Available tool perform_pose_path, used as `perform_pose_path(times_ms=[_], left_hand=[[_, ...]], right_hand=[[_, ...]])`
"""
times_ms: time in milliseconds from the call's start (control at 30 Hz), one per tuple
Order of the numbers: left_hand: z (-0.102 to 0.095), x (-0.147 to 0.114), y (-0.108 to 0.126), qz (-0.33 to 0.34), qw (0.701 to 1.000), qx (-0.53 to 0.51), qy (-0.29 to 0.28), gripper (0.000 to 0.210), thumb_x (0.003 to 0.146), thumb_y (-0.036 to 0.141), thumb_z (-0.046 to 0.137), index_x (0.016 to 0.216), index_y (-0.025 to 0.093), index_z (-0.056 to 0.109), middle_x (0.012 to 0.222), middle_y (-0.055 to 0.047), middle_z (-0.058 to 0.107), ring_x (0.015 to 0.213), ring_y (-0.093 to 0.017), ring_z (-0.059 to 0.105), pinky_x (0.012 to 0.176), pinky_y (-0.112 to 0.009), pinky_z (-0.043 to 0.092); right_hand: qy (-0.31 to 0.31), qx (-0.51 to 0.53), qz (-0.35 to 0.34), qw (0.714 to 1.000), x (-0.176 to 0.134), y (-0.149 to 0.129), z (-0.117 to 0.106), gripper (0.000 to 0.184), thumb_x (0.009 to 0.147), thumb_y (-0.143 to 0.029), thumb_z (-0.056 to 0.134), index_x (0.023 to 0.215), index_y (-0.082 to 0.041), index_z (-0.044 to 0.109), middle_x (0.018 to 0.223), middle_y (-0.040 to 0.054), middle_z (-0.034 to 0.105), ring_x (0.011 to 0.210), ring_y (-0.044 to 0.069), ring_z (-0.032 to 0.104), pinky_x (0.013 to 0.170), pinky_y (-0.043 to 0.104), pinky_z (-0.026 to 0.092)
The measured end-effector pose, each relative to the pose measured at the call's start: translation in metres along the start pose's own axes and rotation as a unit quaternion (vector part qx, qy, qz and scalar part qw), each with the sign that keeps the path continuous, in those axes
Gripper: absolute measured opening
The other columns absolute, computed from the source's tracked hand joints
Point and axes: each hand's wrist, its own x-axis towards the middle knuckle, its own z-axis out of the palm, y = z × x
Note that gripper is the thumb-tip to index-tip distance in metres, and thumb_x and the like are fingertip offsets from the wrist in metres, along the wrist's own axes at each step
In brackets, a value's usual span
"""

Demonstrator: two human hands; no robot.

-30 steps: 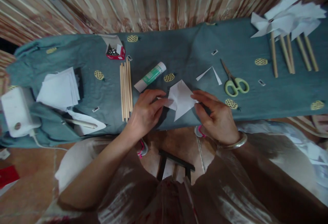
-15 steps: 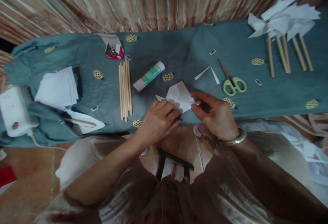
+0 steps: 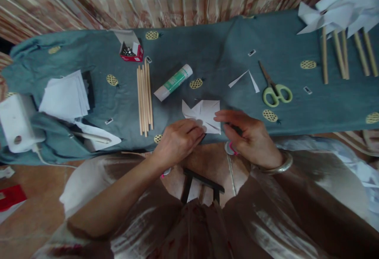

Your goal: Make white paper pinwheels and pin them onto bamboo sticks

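Observation:
A cut white paper pinwheel (image 3: 211, 111) lies near the table's front edge, one corner curled up at its left. My left hand (image 3: 179, 138) is closed on its lower left part, fingers bunched near the middle; the fingertips' grip is partly hidden. To the right, my right hand (image 3: 251, 136) has its thumb and fingers apart, the forefinger tip at the paper's right edge. Beyond the paper lie a green and white glue stick (image 3: 174, 82) and a thin V-shaped paper scrap (image 3: 253, 82). Green-handled scissors (image 3: 274, 93) rest beyond my right hand.
Wooden sticks (image 3: 144, 101) lie left of the glue stick, below an open red box (image 3: 132, 55) of small metal pieces. A paper stack (image 3: 65, 97), a pen (image 3: 93, 137) and a white power strip (image 3: 19, 122) are at the left. Finished pinwheels (image 3: 328, 14) lie far right.
The raised flap at the paper's right has come down, so that part lies flatter. My right hand has loosened from the paper's edge; the left stays on it. The view has shifted slightly.

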Motion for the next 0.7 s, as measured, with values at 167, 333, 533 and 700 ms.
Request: perform_pose_path(times_ms=[167, 333, 533, 700], left_hand=[[0.001, -0.005, 0.001, -0.02, 1.0, -0.016, 0.01, 0.018, 0.097, 0.021, 0.053, 0.092, 0.012, 0.068, 0.085, -0.006, 0.07, 0.077, -0.015, 0.066, 0.069, -0.026, 0.054], [0.001, -0.007, 0.001, -0.016, 1.0, -0.014, 0.004, 0.019, 0.097, 0.019, 0.051, 0.089, 0.012, 0.067, 0.081, -0.006, 0.068, 0.074, -0.016, 0.064, 0.066, -0.026, 0.053], [-0.002, -0.007, 0.002, -0.007, 1.0, -0.008, -0.018, 0.019, 0.097, 0.016, 0.048, 0.09, 0.012, 0.066, 0.082, -0.006, 0.068, 0.076, -0.016, 0.063, 0.067, -0.027, 0.053], [0.0, -0.008, 0.002, -0.006, 1.0, -0.016, -0.018, 0.015, 0.097, 0.015, 0.051, 0.092, 0.012, 0.065, 0.085, -0.006, 0.068, 0.077, -0.016, 0.063, 0.068, -0.027, 0.054]], right_hand=[[-0.026, 0.019, -0.021, 0.999, 0.005, 0.005, 0.008, 0.015, 0.084, -0.02, 0.065, 0.095, -0.027, 0.073, 0.123, 0.0046, 0.069, 0.118, 0.024, 0.063, 0.104, 0.047, 0.049], [-0.013, 0.055, -0.012, 0.998, 0.009, 0.005, 0.014, 0.01, 0.085, -0.023, 0.068, 0.091, -0.027, 0.074, 0.123, 0.0035, 0.068, 0.118, 0.025, 0.062, 0.104, 0.048, 0.048], [-0.022, 0.072, 0.0, 0.997, 0.013, 0.005, 0.016, 0.009, 0.087, -0.025, 0.065, 0.087, -0.026, 0.074, 0.128, 0.0042, 0.066, 0.12, 0.025, 0.06, 0.105, 0.048, 0.048], [-0.003, 0.018, 0.003, 1.0, 0.014, 0.003, 0.02, 0.008, 0.085, -0.025, 0.065, 0.085, -0.024, 0.073, 0.126, 0.0068, 0.067, 0.118, 0.026, 0.062, 0.103, 0.048, 0.049]])
